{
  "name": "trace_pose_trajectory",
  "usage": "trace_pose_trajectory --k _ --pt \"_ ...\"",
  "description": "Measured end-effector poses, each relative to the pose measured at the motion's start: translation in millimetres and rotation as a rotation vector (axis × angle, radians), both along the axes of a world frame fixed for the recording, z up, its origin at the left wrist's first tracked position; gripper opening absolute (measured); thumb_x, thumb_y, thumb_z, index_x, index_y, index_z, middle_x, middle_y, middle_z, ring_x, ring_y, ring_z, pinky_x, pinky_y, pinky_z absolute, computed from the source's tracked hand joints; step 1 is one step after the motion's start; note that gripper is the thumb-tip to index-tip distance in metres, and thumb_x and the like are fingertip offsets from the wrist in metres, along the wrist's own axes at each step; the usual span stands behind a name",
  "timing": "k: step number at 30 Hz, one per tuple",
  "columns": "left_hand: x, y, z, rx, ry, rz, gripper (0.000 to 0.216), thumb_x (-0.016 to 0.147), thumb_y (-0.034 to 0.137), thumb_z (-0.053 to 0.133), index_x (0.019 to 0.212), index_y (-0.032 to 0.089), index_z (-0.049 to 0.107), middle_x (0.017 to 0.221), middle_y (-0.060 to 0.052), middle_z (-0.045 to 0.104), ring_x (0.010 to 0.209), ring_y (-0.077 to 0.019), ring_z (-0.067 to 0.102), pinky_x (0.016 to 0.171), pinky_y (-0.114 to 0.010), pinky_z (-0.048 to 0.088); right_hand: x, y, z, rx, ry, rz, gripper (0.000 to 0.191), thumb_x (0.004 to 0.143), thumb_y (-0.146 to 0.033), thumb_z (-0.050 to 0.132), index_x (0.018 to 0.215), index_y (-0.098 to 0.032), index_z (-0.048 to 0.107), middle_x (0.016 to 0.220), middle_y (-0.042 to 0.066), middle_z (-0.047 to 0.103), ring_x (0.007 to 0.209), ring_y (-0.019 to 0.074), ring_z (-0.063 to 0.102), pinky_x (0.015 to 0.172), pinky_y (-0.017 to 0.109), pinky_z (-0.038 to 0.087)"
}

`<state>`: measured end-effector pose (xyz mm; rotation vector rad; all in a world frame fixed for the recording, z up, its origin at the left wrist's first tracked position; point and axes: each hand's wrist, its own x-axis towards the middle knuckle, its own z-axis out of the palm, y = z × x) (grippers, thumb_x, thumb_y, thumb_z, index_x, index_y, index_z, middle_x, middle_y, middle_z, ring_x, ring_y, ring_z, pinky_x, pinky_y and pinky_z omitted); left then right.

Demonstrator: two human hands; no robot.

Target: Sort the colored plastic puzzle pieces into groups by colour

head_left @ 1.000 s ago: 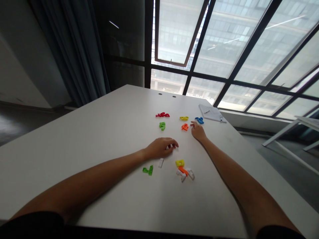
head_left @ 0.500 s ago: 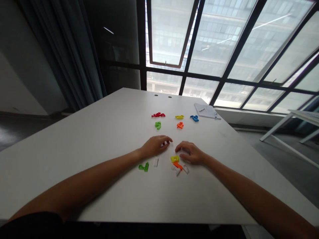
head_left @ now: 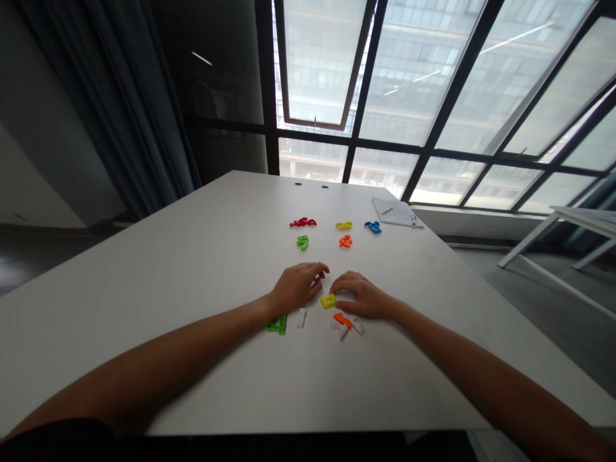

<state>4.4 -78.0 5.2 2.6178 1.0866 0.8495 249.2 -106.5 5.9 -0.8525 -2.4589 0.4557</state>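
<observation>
Both my hands rest on a white table amid small plastic pieces. My left hand lies curled, its fingers closed over a small white piece I can barely make out. My right hand is beside it, fingertips touching a yellow piece. Just in front of my right hand lie an orange piece and white pieces. A green piece sits by my left wrist, with a white piece next to it.
Farther back lie separate piles: red, green, yellow, orange and blue. A notepad with a pen sits at the far right corner. Beyond the table are large windows; another table stands at the right.
My right hand drew back from the blue pile at the far side to the near pieces and now touches the yellow piece, which shifted slightly left. My left hand barely moved.
</observation>
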Motion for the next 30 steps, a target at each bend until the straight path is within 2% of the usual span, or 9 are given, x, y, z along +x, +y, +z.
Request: trace_pose_trajectory --k 6,9,14,20,23,30 --pt "0 8 -0.1 -0.117 -0.104 -0.085 0.038 0.08 0.012 0.055 0.114 0.025 0.067 0.107 -0.001 0.074 0.091 -0.0183 0.069 0.083 -0.03 0.054 -7 9 -6.6 0.012 0.123 -0.264 0.02 0.085 -0.022 0.068 0.105 -0.021 0.071 0.095 0.005 0.075 0.081 0.0183 0.068 0.08 0.033 0.055" --pt "-1 14 -2.3 -0.164 -0.139 -0.076 0.043 0.078 0.018 0.062 0.12 0.023 0.065 0.115 -0.004 0.072 0.097 -0.0211 0.068 0.088 -0.033 0.055 -11 19 -9.3 0.035 0.17 -0.327 0.021 0.084 -0.021 0.066 0.105 -0.021 0.069 0.09 0.003 0.075 0.074 0.0167 0.069 0.074 0.03 0.055" --pt "-2 24 -6.3 -0.214 -0.211 -0.03 0.031 0.084 0.037 0.07 0.112 0.022 0.068 0.111 -0.005 0.073 0.093 -0.0213 0.068 0.084 -0.035 0.056 -20 29 -14.3 0.085 0.195 -0.362 0.021 0.086 -0.02 0.065 0.107 -0.022 0.066 0.094 0.003 0.075 0.071 0.0152 0.068 0.071 0.029 0.055" --pt "-2 24 -7.5 -0.257 -0.221 -0.054 0.027 0.089 0.039 0.067 0.11 0.023 0.069 0.107 -0.003 0.074 0.092 -0.0203 0.068 0.076 -0.031 0.055 -16 22 -19.8 0.169 0.184 -0.312 0.026 0.089 -0.02 0.063 0.115 -0.022 0.062 0.107 0.006 0.07 0.078 0.0165 0.068 0.076 0.031 0.055" --pt "-1 22 -6.6 -0.266 -0.226 -0.096 0.027 0.09 0.038 0.066 0.111 0.023 0.069 0.109 -0.003 0.074 0.093 -0.0195 0.068 0.075 -0.03 0.056 -14 17 -19.5 0.213 0.173 -0.284 0.022 0.093 -0.023 0.061 0.115 -0.023 0.061 0.107 0.007 0.069 0.082 0.0177 0.067 0.079 0.032 0.055" --pt "-1 22 -6.5 -0.256 -0.234 -0.092 0.026 0.089 0.037 0.068 0.111 0.023 0.069 0.11 -0.003 0.073 0.093 -0.0188 0.068 0.076 -0.029 0.056 -16 14 -14.6 0.29 0.184 -0.289 0.02 0.096 -0.024 0.059 0.116 -0.022 0.061 0.107 0.007 0.069 0.081 0.018 0.065 0.079 0.033 0.055"
